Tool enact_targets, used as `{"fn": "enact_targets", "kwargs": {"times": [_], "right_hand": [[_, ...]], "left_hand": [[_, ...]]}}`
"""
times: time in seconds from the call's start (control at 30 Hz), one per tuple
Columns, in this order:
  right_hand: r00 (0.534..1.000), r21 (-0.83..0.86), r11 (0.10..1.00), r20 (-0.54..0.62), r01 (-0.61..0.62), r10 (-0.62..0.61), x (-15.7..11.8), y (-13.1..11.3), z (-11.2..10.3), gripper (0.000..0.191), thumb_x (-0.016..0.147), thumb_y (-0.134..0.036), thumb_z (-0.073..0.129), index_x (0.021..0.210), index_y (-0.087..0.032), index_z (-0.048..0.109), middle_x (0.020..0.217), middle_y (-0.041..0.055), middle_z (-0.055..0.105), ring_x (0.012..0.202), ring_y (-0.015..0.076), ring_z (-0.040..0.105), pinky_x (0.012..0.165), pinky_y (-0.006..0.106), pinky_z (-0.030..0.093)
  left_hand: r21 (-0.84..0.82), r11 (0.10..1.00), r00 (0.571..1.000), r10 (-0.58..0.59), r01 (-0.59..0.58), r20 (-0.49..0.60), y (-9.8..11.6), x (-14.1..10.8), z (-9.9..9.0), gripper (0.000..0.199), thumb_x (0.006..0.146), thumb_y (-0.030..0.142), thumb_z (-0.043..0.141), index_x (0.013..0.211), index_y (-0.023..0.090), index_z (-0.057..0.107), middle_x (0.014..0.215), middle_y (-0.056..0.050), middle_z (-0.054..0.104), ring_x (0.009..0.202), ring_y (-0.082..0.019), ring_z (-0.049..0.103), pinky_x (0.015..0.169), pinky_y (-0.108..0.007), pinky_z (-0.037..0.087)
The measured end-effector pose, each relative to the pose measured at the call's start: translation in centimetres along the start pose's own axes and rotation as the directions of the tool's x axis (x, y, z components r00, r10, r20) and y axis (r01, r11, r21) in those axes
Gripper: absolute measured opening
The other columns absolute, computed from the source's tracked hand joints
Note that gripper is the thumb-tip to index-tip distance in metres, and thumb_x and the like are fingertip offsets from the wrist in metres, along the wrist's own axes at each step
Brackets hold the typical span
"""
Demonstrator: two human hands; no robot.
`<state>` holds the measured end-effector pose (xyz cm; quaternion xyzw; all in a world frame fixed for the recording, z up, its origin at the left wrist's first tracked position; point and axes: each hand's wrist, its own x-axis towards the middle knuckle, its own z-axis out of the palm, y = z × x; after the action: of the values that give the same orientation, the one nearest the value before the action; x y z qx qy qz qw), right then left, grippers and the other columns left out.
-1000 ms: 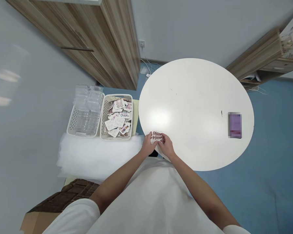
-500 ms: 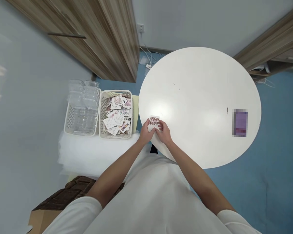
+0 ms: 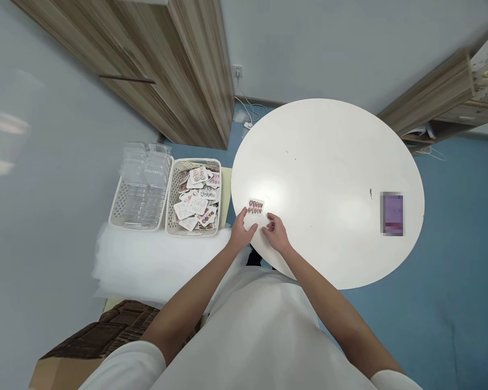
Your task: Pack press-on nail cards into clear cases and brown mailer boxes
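A card of press-on nails (image 3: 256, 207), with two rows of shiny reddish-brown nails, lies at the left edge of the white round table (image 3: 329, 162). My left hand (image 3: 241, 232) is at the card's lower left, its index fingertip at or very near the corner and its thumb apart from it. On the other side, my right hand (image 3: 275, 232) is a little off the card, fingers loosely bent, with nothing in it. Left of the table, a white basket (image 3: 168, 214) holds many more nail cards (image 3: 197, 205), some face down.
A second basket (image 3: 117, 208) holds stacked clear plastic boxes (image 3: 144, 189). White foam sheets (image 3: 146, 260) lie in front of the baskets. A pixelated purple item (image 3: 393, 214) is on the table's right side. A wooden cabinet (image 3: 179, 70) stands behind the baskets, a cardboard box (image 3: 65, 371) at lower left.
Both hands held the card by its sides before. Now the card lies on the table, and my right hand has drawn away from it. The whole view has shifted slightly.
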<state>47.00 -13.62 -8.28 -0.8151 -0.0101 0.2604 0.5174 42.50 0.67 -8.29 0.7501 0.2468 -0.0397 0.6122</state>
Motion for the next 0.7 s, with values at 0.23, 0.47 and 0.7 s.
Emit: {"fn": "enact_targets", "kwargs": {"times": [0.23, 0.47, 0.7], "right_hand": [[0.997, 0.007, 0.998, 0.050, -0.059, 0.058, -2.4, 1.2, -2.6, 0.050, 0.069, -0.028, 0.051, 0.118, -0.023, 0.043, 0.118, 0.0069, 0.047, 0.073, 0.0121, 0.053, 0.075, 0.033, 0.047], [0.989, 0.016, 0.999, 0.141, -0.035, 0.032, -4.3, 2.6, -5.9, 0.046, 0.067, -0.030, 0.054, 0.112, -0.023, 0.049, 0.107, 0.0055, 0.055, 0.062, 0.0111, 0.052, 0.070, 0.034, 0.047], [0.946, -0.002, 1.000, 0.324, -0.012, 0.012, -5.9, 4.0, -7.3, 0.037, 0.068, -0.031, 0.054, 0.104, -0.022, 0.055, 0.098, 0.0051, 0.058, 0.063, 0.0119, 0.052, 0.069, 0.033, 0.047]], "left_hand": [[-0.039, 0.999, 0.996, -0.034, 0.031, -0.081, -0.5, -2.9, 1.0, 0.064, 0.073, 0.031, 0.058, 0.130, 0.020, 0.033, 0.135, -0.012, 0.037, 0.125, -0.024, 0.033, 0.101, -0.040, 0.029], [-0.065, 0.997, 0.968, -0.059, 0.045, -0.245, -0.1, -6.1, 2.6, 0.052, 0.073, 0.028, 0.057, 0.122, 0.019, 0.041, 0.130, -0.011, 0.043, 0.122, -0.023, 0.038, 0.099, -0.039, 0.031], [-0.103, 0.991, 0.936, -0.114, 0.083, -0.334, -0.4, -10.0, 5.0, 0.038, 0.072, 0.029, 0.057, 0.108, 0.018, 0.052, 0.116, -0.011, 0.055, 0.110, -0.022, 0.049, 0.090, -0.039, 0.039]]}}
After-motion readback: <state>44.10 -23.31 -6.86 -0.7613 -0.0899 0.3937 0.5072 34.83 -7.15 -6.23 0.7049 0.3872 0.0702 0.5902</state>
